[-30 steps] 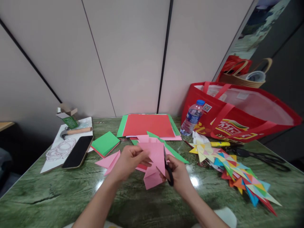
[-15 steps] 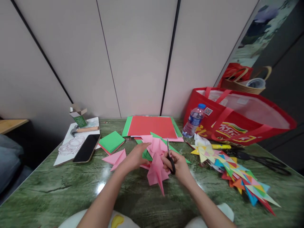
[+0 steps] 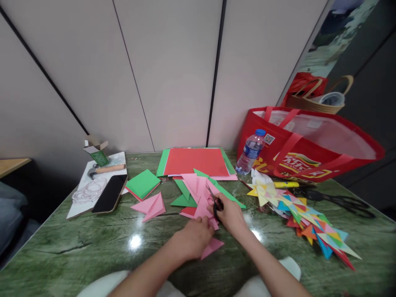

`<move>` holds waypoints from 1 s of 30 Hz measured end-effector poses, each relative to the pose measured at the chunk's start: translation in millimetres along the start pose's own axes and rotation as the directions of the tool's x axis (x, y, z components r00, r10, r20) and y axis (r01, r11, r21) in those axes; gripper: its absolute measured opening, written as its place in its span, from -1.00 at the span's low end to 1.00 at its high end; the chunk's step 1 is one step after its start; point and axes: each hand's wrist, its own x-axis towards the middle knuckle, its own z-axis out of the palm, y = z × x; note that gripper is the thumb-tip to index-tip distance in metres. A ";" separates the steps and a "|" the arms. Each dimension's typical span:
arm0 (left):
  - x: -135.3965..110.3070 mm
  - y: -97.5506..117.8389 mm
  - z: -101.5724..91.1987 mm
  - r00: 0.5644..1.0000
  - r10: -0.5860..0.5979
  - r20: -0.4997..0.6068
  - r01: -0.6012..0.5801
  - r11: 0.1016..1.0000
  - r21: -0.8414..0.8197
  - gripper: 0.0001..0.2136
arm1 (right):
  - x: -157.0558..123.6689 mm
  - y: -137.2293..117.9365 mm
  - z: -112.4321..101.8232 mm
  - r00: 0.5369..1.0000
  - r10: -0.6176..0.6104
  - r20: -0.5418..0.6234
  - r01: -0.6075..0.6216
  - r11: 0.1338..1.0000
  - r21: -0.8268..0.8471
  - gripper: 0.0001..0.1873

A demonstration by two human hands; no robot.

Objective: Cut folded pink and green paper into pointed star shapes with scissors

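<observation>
L hand (image 3: 193, 239) pinches folded pink paper piece (image 3: 201, 207) down on green marble table (image 3: 77, 251), prob. steadying it; R hand (image 3: 231, 216) grips small black-handled scissors (image 3: 217, 203), blades angled into it.

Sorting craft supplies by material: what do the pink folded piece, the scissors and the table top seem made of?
The pink folded piece under the left hand: thin matte paper, by its sharp creases. The scissors in the right hand: metal-looking blades, black handles probably plastic. The table top: glossy, green-veined, with bright reflections; polished stone or an imitation.
</observation>
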 end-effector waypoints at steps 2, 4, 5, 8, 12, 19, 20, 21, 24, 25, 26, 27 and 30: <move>2.9 9.5 4.2 1.000 0.015 0.011 -0.015 1.000 0.026 -0.57 | -1.5 -0.6 4.8 0.999 0.011 0.034 -0.007 0.995 -0.099 -0.77; 5.6 14.1 6.4 1.000 0.010 0.020 -0.011 0.999 0.035 -0.59 | -1.5 -0.8 8.8 0.998 0.024 0.061 -0.014 0.986 -0.168 -0.74; 6.6 15.0 6.3 1.000 -0.001 0.024 0.000 0.999 0.039 -0.60 | -0.9 -0.6 10.4 0.997 0.032 0.069 -0.018 0.980 -0.197 -0.73; 4.5 12.7 -0.8 0.998 -0.051 0.032 0.050 0.998 0.044 -0.73 | 1.6 1.2 13.2 0.995 0.055 0.087 -0.032 0.967 -0.252 -0.74; -21.6 -13.0 -26.0 0.982 -0.187 -0.018 0.187 0.982 0.005 -0.87 | 3.9 4.4 14.6 0.992 0.068 0.106 -0.037 0.963 -0.269 -0.74; -73.3 -96.3 -54.5 0.709 -0.687 -0.160 0.678 0.727 -0.113 -0.90 | 5.2 5.9 14.8 0.990 0.085 0.109 -0.057 0.968 -0.246 -0.72; -71.0 -101.7 -53.8 0.656 -0.730 -0.191 0.719 0.682 -0.135 -0.82 | 5.3 5.8 14.5 0.990 0.085 0.109 -0.057 0.970 -0.236 -0.72; -65.7 -104.2 -52.1 0.614 -0.756 -0.228 0.742 0.651 -0.160 -0.77 | 5.4 5.7 14.2 0.991 0.083 0.109 -0.057 0.973 -0.224 -0.72; -37.6 -96.1 -41.3 0.601 -0.740 -0.303 0.696 0.670 -0.258 -0.78 | 5.4 5.6 13.6 0.992 0.074 0.101 -0.055 0.982 -0.180 -0.72; -26.3 -90.1 -35.8 0.636 -0.715 -0.289 0.651 0.699 -0.296 -0.79 | 5.3 5.6 13.6 0.993 0.071 0.098 -0.054 0.985 -0.165 -0.72; -15.2 -83.4 -29.4 0.681 -0.684 -0.260 0.601 0.726 -0.334 -0.80 | 5.2 5.7 13.7 0.993 0.068 0.093 -0.054 0.987 -0.148 -0.72; -4.7 -76.7 -22.5 0.718 -0.663 -0.212 0.568 0.735 -0.370 -0.80 | 5.0 6.0 14.0 0.994 0.064 0.089 -0.053 0.990 -0.130 -0.72; 19.4 -61.0 -2.4 0.778 -0.622 -0.092 0.523 0.721 -0.455 -0.78 | 4.3 7.5 15.5 0.996 0.048 0.075 -0.044 0.997 -0.059 -0.72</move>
